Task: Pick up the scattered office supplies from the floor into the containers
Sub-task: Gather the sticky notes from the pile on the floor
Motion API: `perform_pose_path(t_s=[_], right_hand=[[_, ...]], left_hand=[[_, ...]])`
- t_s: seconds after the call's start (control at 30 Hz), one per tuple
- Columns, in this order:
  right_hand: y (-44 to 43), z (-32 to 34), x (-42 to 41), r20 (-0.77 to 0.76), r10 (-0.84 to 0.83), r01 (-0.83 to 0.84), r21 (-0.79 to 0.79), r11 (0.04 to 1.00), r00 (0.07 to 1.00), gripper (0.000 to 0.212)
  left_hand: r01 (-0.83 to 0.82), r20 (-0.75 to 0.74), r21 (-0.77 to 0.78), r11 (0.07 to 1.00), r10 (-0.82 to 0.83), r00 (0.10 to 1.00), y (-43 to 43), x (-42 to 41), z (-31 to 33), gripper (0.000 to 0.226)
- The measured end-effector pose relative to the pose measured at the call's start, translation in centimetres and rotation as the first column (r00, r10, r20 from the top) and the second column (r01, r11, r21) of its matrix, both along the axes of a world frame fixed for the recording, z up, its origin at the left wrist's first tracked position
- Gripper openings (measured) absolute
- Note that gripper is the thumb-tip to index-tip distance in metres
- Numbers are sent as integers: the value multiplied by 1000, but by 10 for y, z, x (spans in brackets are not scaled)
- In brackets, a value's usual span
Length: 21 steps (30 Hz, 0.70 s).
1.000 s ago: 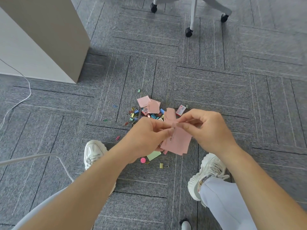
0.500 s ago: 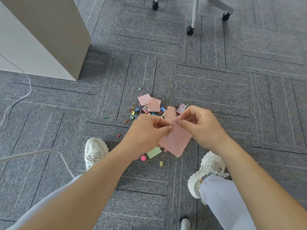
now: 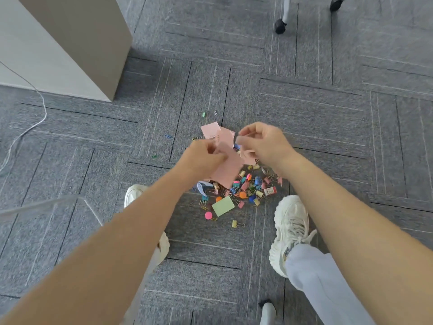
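Observation:
My left hand pinches a stack of pink paper notes above the floor. Just to its right, my right hand has its fingers closed, seemingly on a small pink scrap, though blur hides the grip. Below the hands lies a heap of coloured binder clips with round pins mixed in. A green note, a pink round pin and a yellow clip lie nearer my feet. More pink notes rest on the carpet beyond the hands. No container is in view.
Grey carpet tiles cover the floor. A beige cabinet stands at the upper left with a white cable beside it. Chair castors are at the top. My white shoes flank the heap.
The hands have drifted apart and up in the picture, the right hand leaving the pink stack in the left. The view has tilted, uncovering the clip heap between my feet.

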State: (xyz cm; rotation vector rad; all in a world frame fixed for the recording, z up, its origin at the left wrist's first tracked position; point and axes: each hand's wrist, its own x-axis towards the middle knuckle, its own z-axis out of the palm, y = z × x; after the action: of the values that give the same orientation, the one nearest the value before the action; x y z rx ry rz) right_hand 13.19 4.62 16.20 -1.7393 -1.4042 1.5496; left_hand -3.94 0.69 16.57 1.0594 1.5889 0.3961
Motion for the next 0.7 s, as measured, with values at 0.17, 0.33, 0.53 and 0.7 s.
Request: perform_pose_path(t_s=[0.17, 0.33, 0.53, 0.7], right_hand=[[16, -135, 30, 336, -20, 86, -182, 980, 942, 21], [6, -243, 14, 487, 166, -44, -253, 966, 858, 31], [25, -309, -24, 730, 457, -476, -204, 855, 508, 34], [28, -303, -25, 737, 516, -484, -292, 825, 436, 22]], left_hand=[[-6, -348, -53, 999, -13, 938, 10, -46, -125, 28], [-126, -371, -220, 967, 37, 928, -6, -61, -223, 31], [-431, -274, -197, 880, 373, 886, 4, -49, -273, 23], [-589, -162, -170, 790, 568, 807, 29, -46, -263, 23]])
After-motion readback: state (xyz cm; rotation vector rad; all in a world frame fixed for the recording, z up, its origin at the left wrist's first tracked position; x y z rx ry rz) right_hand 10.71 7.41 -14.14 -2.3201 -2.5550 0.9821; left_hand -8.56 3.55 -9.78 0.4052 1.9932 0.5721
